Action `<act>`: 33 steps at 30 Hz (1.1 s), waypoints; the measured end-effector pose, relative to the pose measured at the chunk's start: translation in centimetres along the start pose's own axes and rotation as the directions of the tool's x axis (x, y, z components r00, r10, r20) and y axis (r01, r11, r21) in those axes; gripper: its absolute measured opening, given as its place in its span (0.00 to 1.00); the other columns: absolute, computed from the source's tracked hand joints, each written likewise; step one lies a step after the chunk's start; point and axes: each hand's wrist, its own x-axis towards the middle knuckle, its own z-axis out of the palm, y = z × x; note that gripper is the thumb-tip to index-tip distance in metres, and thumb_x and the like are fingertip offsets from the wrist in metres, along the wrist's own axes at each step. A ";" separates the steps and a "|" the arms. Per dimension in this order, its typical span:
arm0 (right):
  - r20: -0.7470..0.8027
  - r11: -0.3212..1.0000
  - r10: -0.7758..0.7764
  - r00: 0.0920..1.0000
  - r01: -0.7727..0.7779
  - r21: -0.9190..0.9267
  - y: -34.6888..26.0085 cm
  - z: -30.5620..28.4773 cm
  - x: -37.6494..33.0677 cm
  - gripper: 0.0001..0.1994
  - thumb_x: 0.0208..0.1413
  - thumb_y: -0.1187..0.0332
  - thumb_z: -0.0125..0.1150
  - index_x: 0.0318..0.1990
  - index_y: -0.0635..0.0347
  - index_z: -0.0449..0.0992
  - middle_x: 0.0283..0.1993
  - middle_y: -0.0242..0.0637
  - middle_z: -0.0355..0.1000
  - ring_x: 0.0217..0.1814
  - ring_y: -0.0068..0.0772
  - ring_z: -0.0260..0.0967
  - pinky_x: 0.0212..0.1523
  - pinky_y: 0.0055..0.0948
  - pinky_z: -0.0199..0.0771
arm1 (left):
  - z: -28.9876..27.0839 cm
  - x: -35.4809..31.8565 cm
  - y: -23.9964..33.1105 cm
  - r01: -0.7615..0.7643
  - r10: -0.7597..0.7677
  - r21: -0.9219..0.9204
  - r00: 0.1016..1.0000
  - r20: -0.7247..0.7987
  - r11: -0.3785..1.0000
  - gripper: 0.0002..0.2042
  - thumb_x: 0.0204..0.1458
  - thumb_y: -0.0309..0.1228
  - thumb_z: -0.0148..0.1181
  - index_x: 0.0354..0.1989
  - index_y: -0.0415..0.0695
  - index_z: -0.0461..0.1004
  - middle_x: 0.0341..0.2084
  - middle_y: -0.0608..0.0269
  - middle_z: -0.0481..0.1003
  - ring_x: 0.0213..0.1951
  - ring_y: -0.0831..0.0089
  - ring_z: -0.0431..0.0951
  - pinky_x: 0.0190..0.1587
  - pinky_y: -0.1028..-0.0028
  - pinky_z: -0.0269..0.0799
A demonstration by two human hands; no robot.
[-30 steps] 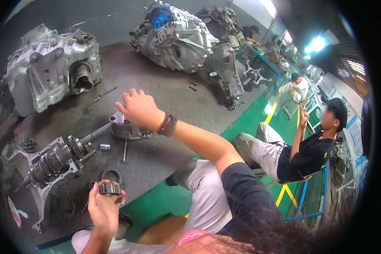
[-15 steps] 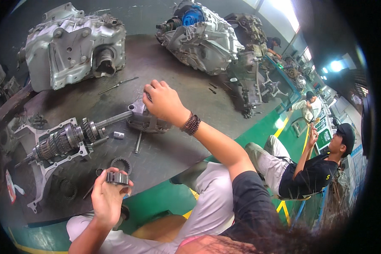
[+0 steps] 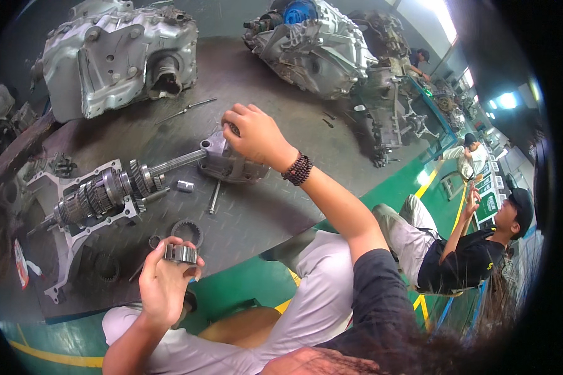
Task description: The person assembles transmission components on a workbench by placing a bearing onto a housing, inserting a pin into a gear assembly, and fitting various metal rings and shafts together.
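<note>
My left hand (image 3: 164,287) is closed on a small toothed metal gear (image 3: 181,254), held up above the near edge of the workbench. Farther off, my right hand (image 3: 254,132) is over a grey metal housing (image 3: 222,165). Its fingers curl around a small dark round metal part (image 3: 233,129), mostly hidden by the hand. Left of the housing, a gear shaft assembly (image 3: 97,195) lies in an open casing half (image 3: 69,265). Just beyond my left hand lies a toothed ring (image 3: 189,234). A short metal sleeve (image 3: 185,186) rests between the shaft assembly and the housing.
A large silver gearbox casing (image 3: 122,65) stands at the far left of the workbench (image 3: 281,206). Another gearbox with a blue part (image 3: 319,53) sits at the back. A thin rod (image 3: 186,110) lies between. Seated to the right is a person in black (image 3: 460,262).
The view has shifted a little, so the bench and its parts appear slightly higher and to the right. Both hands keep their holds and nearly the same places over the bench.
</note>
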 end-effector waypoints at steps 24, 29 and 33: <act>-0.011 0.991 -0.107 0.994 0.107 0.081 1.4 0.3 -0.5 0.11 0.59 0.61 0.63 0.43 0.58 0.80 0.41 0.40 0.76 0.46 0.48 0.74 0.51 0.43 0.76 | 0.2 0.1 0.6 0.005 -0.005 -0.003 1.000 -0.022 1.000 0.16 0.66 0.44 0.48 0.52 0.45 0.68 0.47 0.54 0.74 0.44 0.58 0.77 0.46 0.63 0.69; -0.046 0.989 0.071 0.996 -0.076 -0.126 -0.5 0.9 -0.7 0.15 0.62 0.55 0.61 0.44 0.57 0.80 0.43 0.39 0.76 0.47 0.48 0.75 0.47 0.44 0.79 | 0.3 0.0 0.6 -0.008 0.009 0.037 0.999 -0.038 0.999 0.16 0.66 0.44 0.48 0.52 0.45 0.68 0.46 0.55 0.73 0.43 0.58 0.76 0.47 0.63 0.68; -0.055 0.954 0.175 0.983 -0.183 -0.237 -1.4 1.0 -0.6 0.19 0.64 0.50 0.59 0.44 0.58 0.80 0.43 0.41 0.76 0.48 0.49 0.76 0.46 0.45 0.80 | 0.0 0.0 0.7 -0.008 0.007 0.052 1.000 0.005 0.999 0.16 0.67 0.44 0.49 0.54 0.46 0.67 0.48 0.56 0.73 0.45 0.60 0.74 0.48 0.64 0.69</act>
